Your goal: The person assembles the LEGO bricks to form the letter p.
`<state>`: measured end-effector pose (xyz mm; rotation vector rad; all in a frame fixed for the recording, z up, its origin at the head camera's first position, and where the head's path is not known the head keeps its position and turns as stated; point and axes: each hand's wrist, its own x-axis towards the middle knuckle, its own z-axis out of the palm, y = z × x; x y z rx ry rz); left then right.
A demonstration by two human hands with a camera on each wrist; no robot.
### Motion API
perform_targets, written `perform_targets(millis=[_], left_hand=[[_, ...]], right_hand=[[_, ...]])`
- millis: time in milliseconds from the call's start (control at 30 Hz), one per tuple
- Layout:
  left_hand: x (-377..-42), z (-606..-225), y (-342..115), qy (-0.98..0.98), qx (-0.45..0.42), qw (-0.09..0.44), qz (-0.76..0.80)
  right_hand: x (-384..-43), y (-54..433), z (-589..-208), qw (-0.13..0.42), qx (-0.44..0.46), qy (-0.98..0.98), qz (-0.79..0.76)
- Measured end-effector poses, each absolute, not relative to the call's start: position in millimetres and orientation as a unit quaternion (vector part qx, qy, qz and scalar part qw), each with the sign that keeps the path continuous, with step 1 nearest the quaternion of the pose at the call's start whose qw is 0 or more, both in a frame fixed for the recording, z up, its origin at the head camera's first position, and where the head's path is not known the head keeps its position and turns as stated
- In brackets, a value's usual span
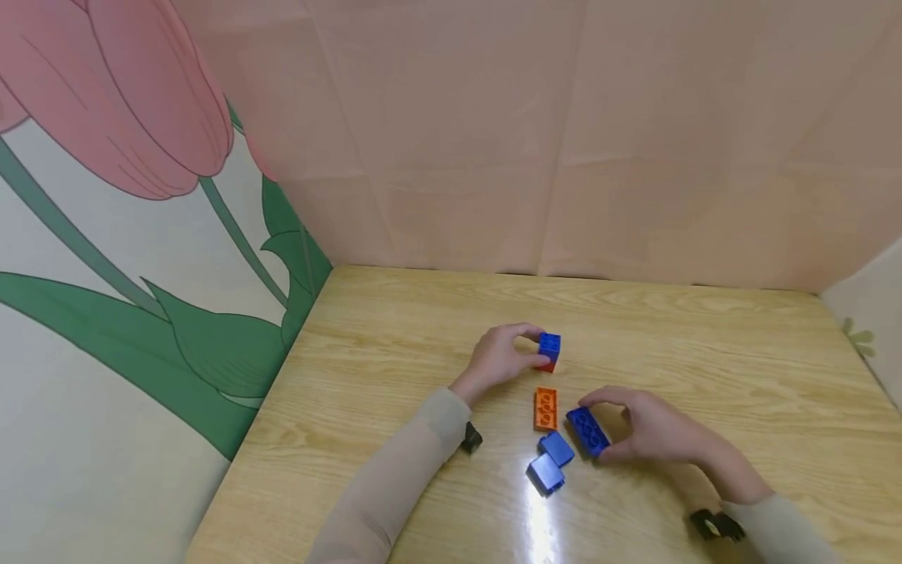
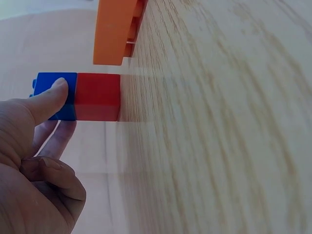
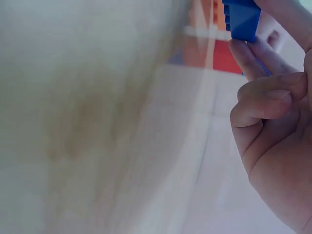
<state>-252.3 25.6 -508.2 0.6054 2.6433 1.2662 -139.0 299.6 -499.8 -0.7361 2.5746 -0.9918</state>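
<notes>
My left hand (image 1: 534, 348) pinches a small stack, a blue brick (image 1: 550, 343) on top of a red brick (image 1: 546, 364), standing on the wooden table (image 1: 705, 352). In the left wrist view a fingertip (image 2: 57, 87) presses on the blue brick (image 2: 48, 80), which is joined to the red brick (image 2: 99, 96). An orange brick (image 1: 545, 409) lies flat just in front of the stack. My right hand (image 1: 595, 429) grips a long blue brick (image 1: 583, 427) by its sides, low over the table. Its end (image 3: 242, 17) shows between my fingers (image 3: 248, 58) in the right wrist view.
Two more blue bricks (image 1: 557, 448) (image 1: 546, 472) lie close together near me, left of my right hand. A pink wall (image 1: 564, 141) closes the table's far edge and a tulip-patterned panel (image 1: 141, 235) its left side. Bare wood extends to the right.
</notes>
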Motion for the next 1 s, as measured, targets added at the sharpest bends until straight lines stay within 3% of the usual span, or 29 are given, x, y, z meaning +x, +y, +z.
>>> perform_targets(millis=[300,567,1000], left_hand=[[-251,-511,25,0.880,0.199,0.076,0.424],[-251,-510,25,0.881,0.193,0.078,0.425],[-252,-509,25,0.880,0.194,0.077,0.426]], right_hand=[[-161,317,-501,0.083,-0.166,0.928,-0.322],[-172,319,-497,0.077,-0.087,0.940,-0.322],[-182,319,-500,0.078,-0.060,0.948,-0.302]])
